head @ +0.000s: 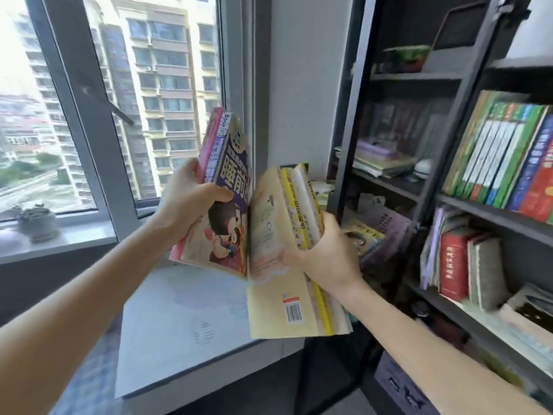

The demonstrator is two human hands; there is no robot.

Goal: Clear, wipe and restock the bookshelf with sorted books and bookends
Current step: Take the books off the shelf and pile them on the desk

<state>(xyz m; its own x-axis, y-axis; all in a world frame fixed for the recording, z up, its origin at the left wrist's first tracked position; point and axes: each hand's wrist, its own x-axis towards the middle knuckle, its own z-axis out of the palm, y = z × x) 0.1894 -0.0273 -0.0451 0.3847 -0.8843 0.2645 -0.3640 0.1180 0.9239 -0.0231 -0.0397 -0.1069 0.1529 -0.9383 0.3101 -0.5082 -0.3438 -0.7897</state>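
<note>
1. I see the left hand (pixel 191 205) raised to the left of the bookshelf (pixel 344 139). Its fingers curl behind a bundle of picture books (pixel 227 187) and its thumb presses across the front. A purple cover with a cartoon child faces me, and a pink book sits behind it.
2. The right hand (pixel 326 259) is nearer the bookshelf, just in front of its left post. It grips a second bundle, the yellow-spined books (pixel 281 265). The thumb lies on a pale yellow back cover bearing a barcode. The fingers wrap round the far side, mostly hidden.
3. Both bundles are held upright in the air and splay apart at the top. Their lower edges come close together. I cannot tell whether they touch.
4. On the bookshelf's right bay, a row of green and blue books (pixel 496 154) leans leftward. One shelf lower stands a red book (pixel 453 265) among thinner volumes. The left bay holds flat stacks, too blurred to identify.
5. A white ledge (pixel 185 319) lies left of the bookshelf, beneath both hands.
6. A potted plant (pixel 37 221) stands well left of the bookshelf, by the window.
</note>
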